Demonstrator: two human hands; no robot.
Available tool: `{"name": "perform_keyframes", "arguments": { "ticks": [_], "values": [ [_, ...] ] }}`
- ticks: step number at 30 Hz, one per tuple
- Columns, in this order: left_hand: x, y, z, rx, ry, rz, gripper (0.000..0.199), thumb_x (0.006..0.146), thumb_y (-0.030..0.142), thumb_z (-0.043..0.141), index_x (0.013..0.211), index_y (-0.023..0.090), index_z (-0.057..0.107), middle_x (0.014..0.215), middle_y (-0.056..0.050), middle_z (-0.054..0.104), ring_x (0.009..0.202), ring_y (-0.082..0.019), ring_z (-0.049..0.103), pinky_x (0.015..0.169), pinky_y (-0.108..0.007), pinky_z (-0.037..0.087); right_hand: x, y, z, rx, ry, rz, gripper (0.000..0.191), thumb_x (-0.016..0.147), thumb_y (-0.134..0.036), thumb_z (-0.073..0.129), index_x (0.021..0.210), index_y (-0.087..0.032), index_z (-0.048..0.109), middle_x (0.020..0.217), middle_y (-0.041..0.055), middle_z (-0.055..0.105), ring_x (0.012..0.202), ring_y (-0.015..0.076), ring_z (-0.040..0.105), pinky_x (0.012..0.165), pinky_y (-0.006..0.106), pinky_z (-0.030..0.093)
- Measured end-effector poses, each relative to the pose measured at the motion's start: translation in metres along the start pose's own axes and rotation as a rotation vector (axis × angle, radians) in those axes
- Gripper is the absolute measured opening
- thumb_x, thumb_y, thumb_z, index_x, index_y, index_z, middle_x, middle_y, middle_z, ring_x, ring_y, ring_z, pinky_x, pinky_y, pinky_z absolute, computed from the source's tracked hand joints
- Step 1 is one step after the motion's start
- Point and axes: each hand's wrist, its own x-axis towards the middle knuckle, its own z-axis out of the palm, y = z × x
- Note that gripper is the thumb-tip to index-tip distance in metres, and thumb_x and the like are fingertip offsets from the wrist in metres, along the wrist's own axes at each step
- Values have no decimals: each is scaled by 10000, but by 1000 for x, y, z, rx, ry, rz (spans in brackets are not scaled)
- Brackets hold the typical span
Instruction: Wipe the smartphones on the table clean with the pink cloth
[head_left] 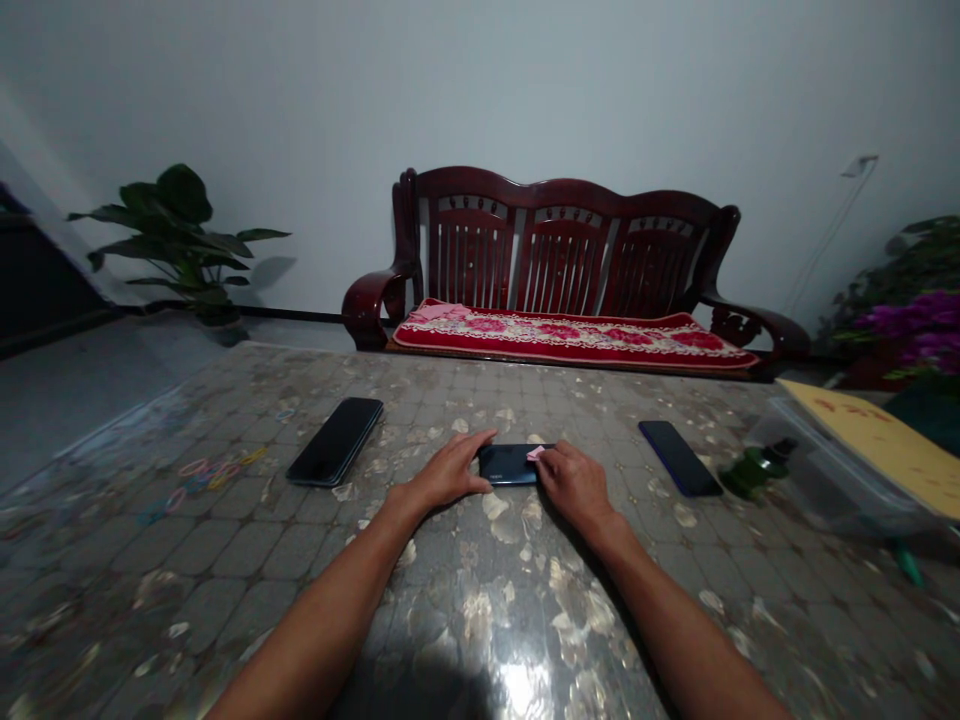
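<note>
Three phones (504, 464), patterned tablecloth (495, 570), wooden bench (561, 250)

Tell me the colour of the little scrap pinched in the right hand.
The little scrap is pale pink, best seen in the head view.

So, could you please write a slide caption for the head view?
Left hand holds one end of a dark phone; right hand pinches a small pink piece at the other.
</note>
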Motion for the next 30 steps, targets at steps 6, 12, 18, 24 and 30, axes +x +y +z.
{"name": "perform_keyframes", "arguments": {
  "ticks": [6,12,18,24,30],
  "values": [
    [1,1,2,12,1,10,939,704,302,884,1531,245,443,1457,-124,589,1328,-329,532,1149,-464,393,-4,-11,3,61,-91,-153,250,986,-189,541,1129,-241,739,998,60,676,909,177,634,744,254,409],
    [0,-1,5,-4,20,15,941,692,302,890,1525,258,453,1471,-120,576,1344,-331,522,1170,-478,372,-1,-1,7,16,-60,-108,315,1000,-174,489,1197,-264,716,1042,65,655,867,172,626,709,256,413],
    [0,0,5,-10,21,-1,942,686,271,886,1525,267,457,1458,-111,583,1340,-333,524,1162,-462,391,10,10,-3,-58,-53,-2,292,1008,-177,481,1136,-231,738,1025,78,647,806,173,613,661,258,393],
    [1,4,3,0,13,8,951,685,255,885,1529,262,450,1486,-113,567,1356,-335,512,1166,-470,386,13,10,-4,-63,-101,-35,270,1027,-202,493,1126,-235,743,1028,74,665,838,171,630,677,251,385],
    [0,7,1,11,-3,5,949,680,254,893,1524,233,460,1484,-125,567,1361,-339,506,1168,-450,385,13,-5,3,-33,-115,8,257,1041,-309,528,1149,-239,750,1040,71,710,878,177,664,687,249,393]
  ]
}}
